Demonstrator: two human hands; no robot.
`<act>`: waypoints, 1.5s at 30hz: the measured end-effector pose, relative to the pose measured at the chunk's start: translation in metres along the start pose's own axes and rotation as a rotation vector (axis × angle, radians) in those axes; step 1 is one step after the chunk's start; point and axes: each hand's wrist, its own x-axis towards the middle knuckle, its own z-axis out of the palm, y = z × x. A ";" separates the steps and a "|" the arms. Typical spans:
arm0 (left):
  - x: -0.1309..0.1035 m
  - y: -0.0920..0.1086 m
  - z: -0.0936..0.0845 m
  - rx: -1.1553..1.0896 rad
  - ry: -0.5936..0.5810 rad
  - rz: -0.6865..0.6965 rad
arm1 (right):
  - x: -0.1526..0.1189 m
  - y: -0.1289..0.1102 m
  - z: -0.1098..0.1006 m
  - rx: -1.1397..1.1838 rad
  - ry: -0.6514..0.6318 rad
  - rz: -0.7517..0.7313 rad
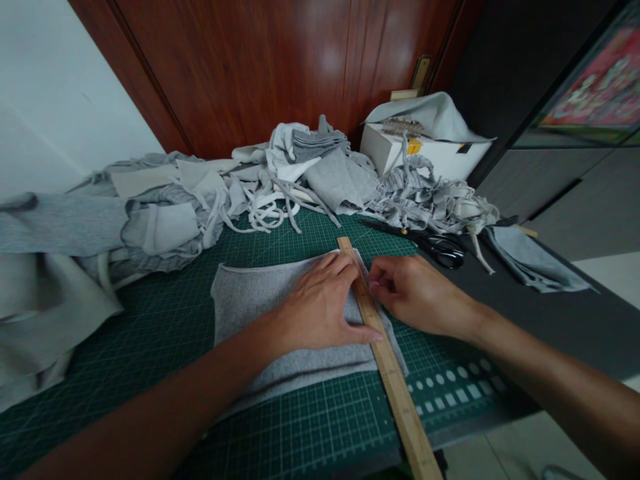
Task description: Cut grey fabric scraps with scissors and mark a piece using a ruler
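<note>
A piece of grey fabric (255,293) lies on the green cutting mat (320,413). Across its right part runs a wooden ruler (395,373), its near end reaching past the mat's front edge. My left hand (325,300) presses on the fabric and the ruler, fingers spread, thumb on the ruler's edge. Just right of the ruler, my right hand (405,290) has its fingers curled into a pinch by the fabric's right edge. Whatever sits between those fingertips is too small or hidden to name.
Grey fabric scraps and strips (340,177) are heaped along the back and left. Black-handled scissors (443,248) lie behind my right hand. A white box (425,150) stands at the back right, and folded grey cloth (535,257) rests at the right.
</note>
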 end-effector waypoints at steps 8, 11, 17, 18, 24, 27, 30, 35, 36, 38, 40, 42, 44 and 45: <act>0.001 0.000 0.000 0.031 -0.017 -0.014 | 0.039 0.008 0.000 -0.068 0.065 0.025; 0.000 -0.001 0.001 0.031 -0.010 -0.007 | 0.035 0.008 0.000 -0.064 0.114 0.007; 0.001 0.000 0.000 0.019 -0.013 -0.012 | 0.010 0.006 0.002 -0.007 0.124 -0.037; 0.001 0.000 0.000 0.018 -0.018 -0.018 | 0.007 0.006 0.003 0.003 0.117 -0.043; 0.000 0.002 -0.001 0.004 -0.021 -0.030 | -0.003 0.003 0.006 0.023 0.079 -0.047; -0.001 0.001 0.000 -0.008 0.004 -0.005 | -0.012 -0.002 0.006 0.035 0.059 -0.046; -0.001 0.000 0.001 -0.009 0.002 -0.008 | -0.027 -0.008 0.007 0.074 0.037 -0.034; -0.002 -0.001 0.002 -0.006 0.010 0.005 | -0.052 -0.014 0.009 0.139 0.005 -0.032; -0.002 -0.001 0.002 0.002 0.004 0.002 | -0.057 -0.014 0.009 0.144 0.000 -0.024; -0.001 0.000 0.001 0.020 -0.011 -0.012 | -0.066 -0.016 0.010 0.152 -0.009 -0.001; -0.001 0.000 0.000 0.032 -0.016 -0.021 | -0.075 -0.018 0.011 0.157 -0.024 0.016; 0.000 0.001 0.000 0.032 -0.019 -0.023 | -0.081 -0.020 0.010 0.150 -0.045 0.027; 0.001 0.002 -0.001 0.030 -0.022 -0.023 | -0.083 -0.021 0.007 0.138 -0.068 0.030; 0.001 0.003 -0.001 0.033 -0.024 -0.024 | -0.082 -0.022 0.006 0.132 -0.077 0.028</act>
